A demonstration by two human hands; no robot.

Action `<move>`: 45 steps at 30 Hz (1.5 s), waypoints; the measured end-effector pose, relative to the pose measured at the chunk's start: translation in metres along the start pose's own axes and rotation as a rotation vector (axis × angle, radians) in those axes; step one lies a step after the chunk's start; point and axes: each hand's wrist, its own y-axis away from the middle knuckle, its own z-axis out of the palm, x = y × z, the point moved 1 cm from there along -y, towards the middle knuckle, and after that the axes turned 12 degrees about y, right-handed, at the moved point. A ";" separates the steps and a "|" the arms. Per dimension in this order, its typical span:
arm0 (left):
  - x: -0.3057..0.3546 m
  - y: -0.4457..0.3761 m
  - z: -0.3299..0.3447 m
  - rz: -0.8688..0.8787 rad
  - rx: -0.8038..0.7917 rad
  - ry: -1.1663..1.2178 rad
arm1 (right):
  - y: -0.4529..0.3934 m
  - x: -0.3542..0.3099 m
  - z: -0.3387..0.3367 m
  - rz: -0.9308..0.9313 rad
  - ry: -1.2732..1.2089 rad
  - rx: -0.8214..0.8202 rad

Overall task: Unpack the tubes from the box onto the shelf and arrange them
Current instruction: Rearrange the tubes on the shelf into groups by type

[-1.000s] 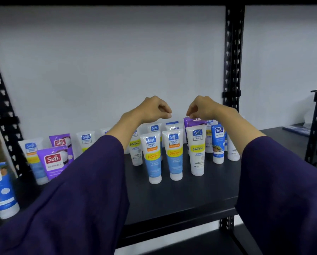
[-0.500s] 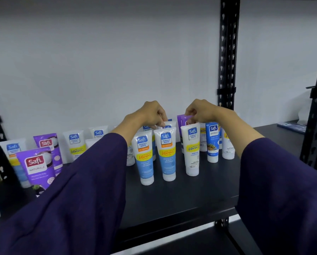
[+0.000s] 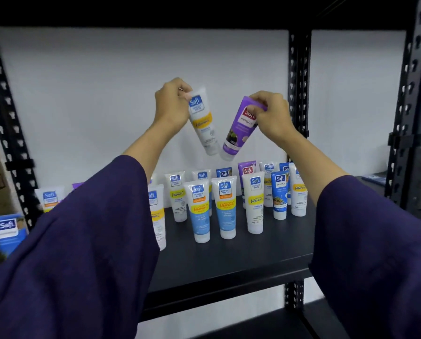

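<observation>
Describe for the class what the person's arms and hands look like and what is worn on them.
Both arms wear loose, wide sleeves of plain dark purple cloth, left sleeve and right sleeve, ending mid-forearm. The left hand and right hand are bare: no gloves, rings, watch or bracelets visible.

One view only, from your head: it faces forward and slightly down into the black metal shelf [image 3: 229, 255], white wall behind. You stand close, so your purple sleeves [image 3: 77, 241] fill the lower corners. Your left hand [image 3: 171, 104] and right hand [image 3: 270, 113] sit raised at upper centre, the standing row of plastic tubes [image 3: 225, 206] mid-frame. Wide lens bends the perforated black uprights [image 3: 299, 94] at the edges. No second view, so nothing is shared.
</observation>
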 end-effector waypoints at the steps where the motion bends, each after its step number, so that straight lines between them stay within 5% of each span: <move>1: 0.007 0.000 -0.010 -0.006 0.026 0.030 | 0.001 -0.006 -0.001 0.007 -0.028 0.024; 6: 0.028 0.020 -0.060 -0.067 0.021 0.038 | 0.019 -0.032 0.001 0.045 -0.201 0.005; 16: -0.003 0.125 -0.127 -0.171 -0.094 -0.095 | 0.117 -0.065 0.064 -0.011 -0.264 -0.355; 31: -0.057 0.204 -0.127 -0.221 0.074 0.066 | 0.174 -0.075 0.117 -0.055 -0.285 -0.365; 36: -0.070 0.242 -0.118 -0.348 0.110 0.228 | 0.195 -0.072 0.123 0.063 -0.511 -0.386; 45: -0.086 0.276 -0.118 -0.433 0.023 0.051 | 0.238 -0.046 0.135 0.155 -0.449 -0.593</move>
